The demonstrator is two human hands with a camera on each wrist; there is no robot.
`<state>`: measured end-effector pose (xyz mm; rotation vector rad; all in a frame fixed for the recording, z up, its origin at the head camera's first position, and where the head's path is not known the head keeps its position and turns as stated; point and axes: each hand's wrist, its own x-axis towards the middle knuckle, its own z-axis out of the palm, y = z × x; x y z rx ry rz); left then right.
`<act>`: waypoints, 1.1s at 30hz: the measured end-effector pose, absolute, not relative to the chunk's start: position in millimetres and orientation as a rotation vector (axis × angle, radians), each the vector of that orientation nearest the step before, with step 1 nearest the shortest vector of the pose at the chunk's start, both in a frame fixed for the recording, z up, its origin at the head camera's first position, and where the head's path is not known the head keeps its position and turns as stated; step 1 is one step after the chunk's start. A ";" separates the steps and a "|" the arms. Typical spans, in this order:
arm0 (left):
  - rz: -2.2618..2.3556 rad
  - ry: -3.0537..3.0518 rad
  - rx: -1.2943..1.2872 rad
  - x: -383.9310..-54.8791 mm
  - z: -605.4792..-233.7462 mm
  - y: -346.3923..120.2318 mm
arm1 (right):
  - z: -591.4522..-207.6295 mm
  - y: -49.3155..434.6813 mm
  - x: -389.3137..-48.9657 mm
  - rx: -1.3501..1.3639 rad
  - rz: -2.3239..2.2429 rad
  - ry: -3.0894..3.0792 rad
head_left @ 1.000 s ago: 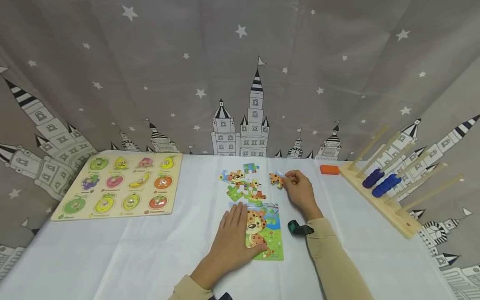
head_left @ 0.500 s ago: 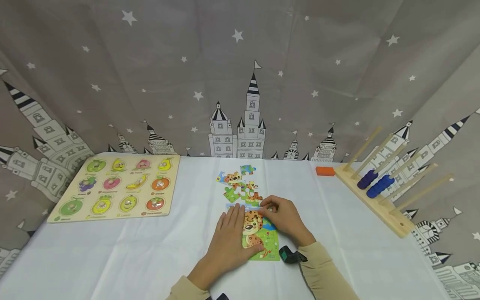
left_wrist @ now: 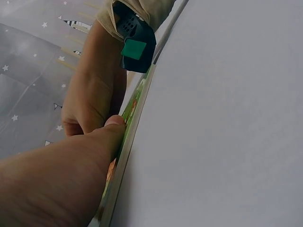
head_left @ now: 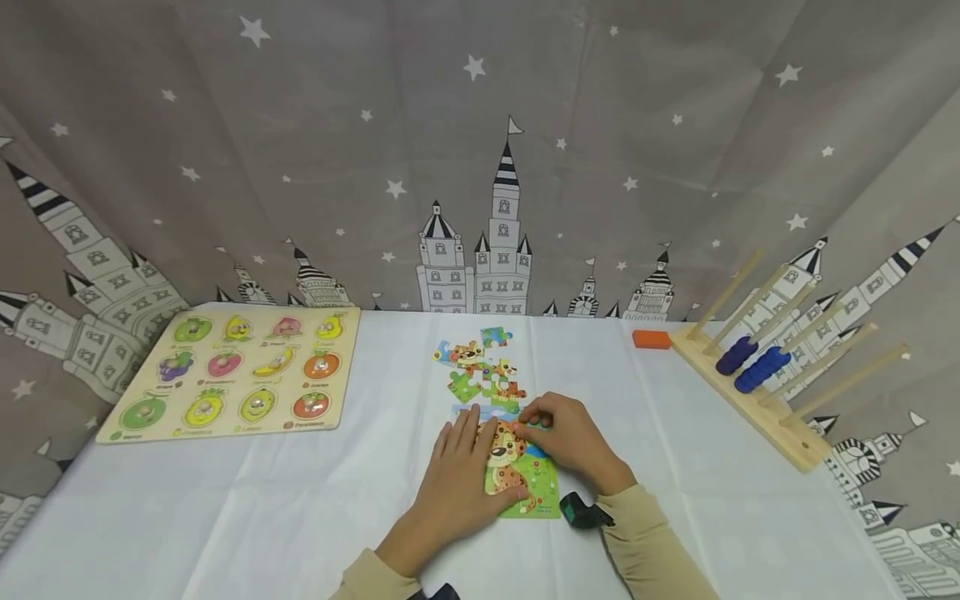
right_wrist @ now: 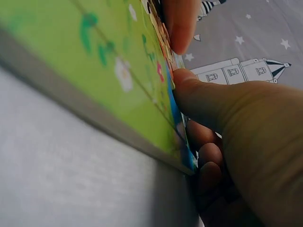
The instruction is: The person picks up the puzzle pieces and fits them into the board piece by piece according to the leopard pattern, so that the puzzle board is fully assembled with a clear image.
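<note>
A jigsaw board with a spotted leopard on green and blue lies flat in the head view. Across its left side my left hand rests with fingers outstretched, thumb on the lower picture. At the upper part, my right hand pinches a spotted puzzle piece between thumb and fingers, low over the leopard's head. My fingers hide most of the piece. In the right wrist view the right thumb presses close to the board's surface. Just beyond lie loose puzzle pieces, several of them overlapping.
A wooden fruit puzzle lies at the left. On the right stands a wooden peg rack with purple rings and blue rings on its pegs. An orange block sits beside it. A patterned curtain hangs behind the table.
My right hand has brought the spotted piece from the right of the loose pieces toward me onto the board's upper part. My left hand has stayed on the board.
</note>
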<state>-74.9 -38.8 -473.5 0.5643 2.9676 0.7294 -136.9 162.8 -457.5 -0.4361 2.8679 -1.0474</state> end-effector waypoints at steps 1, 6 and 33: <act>0.723 2.966 0.567 -74.6 -473.9 -39.2 | -457.8 161.8 -136.4 -0.420 -1.047 2.869; 0.720 2.967 0.573 -75.4 -474.0 -39.9 | -460.3 161.1 -137.3 -0.408 -1.058 2.876; 0.748 2.953 0.567 -76.4 -475.5 -38.7 | -461.8 158.7 -189.5 -0.433 -1.022 2.857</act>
